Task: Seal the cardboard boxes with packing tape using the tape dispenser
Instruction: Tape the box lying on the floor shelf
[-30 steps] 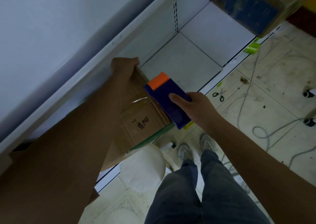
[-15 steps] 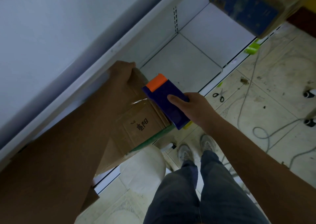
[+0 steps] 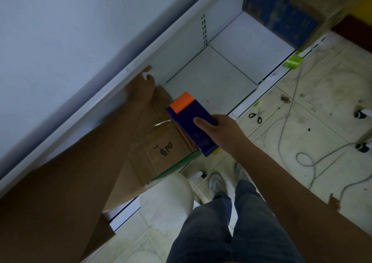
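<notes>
right grip: clasps dispenser on box | left grip: fingers extended, blurred, at box's far edge

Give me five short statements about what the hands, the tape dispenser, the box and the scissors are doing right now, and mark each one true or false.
1. The right hand grips the tape dispenser. True.
2. The left hand is clamped round the far corner of the cardboard box. False: its fingers are stretched out, lifted past the box's far end.
3. The dispenser's orange end points away from the person. True.
4. The scissors lie on the shelf. False: they lie on the tiled floor beside the shelf.
5. The box's top bears no tape. False: a clear strip with a wrinkled end already runs along it.
</notes>
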Demonstrator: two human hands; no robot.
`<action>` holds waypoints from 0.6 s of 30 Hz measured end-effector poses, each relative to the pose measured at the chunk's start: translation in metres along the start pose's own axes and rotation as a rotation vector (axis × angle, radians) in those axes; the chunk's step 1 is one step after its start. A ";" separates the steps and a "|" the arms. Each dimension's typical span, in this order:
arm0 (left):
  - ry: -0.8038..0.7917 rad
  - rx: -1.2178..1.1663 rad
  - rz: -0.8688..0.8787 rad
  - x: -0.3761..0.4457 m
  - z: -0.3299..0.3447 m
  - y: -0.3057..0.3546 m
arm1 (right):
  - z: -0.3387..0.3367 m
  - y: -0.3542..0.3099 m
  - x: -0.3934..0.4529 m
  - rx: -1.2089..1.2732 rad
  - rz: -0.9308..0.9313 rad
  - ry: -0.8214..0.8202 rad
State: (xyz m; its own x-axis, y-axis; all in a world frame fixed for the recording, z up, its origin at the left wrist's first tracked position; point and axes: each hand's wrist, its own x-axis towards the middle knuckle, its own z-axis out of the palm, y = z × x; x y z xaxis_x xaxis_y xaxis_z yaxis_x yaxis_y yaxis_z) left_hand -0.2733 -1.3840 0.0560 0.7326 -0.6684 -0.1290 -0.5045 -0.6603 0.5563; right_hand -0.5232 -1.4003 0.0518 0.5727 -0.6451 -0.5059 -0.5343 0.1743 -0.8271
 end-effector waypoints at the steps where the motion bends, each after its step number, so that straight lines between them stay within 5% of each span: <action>1: -0.027 -0.013 0.154 -0.006 0.003 0.001 | 0.000 0.001 0.000 -0.002 0.005 0.005; 5: -0.325 0.032 0.251 -0.012 0.014 -0.019 | 0.000 0.001 0.000 -0.020 -0.003 -0.022; 18: -0.453 0.147 0.266 0.001 0.013 -0.020 | -0.010 -0.015 -0.011 0.048 0.022 -0.037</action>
State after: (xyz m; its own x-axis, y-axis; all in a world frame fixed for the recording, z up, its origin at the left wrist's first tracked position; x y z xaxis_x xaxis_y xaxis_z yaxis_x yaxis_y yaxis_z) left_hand -0.2688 -1.3762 0.0343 0.3171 -0.8781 -0.3583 -0.7278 -0.4675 0.5018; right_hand -0.5277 -1.4031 0.0723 0.5845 -0.6129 -0.5317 -0.5171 0.2237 -0.8262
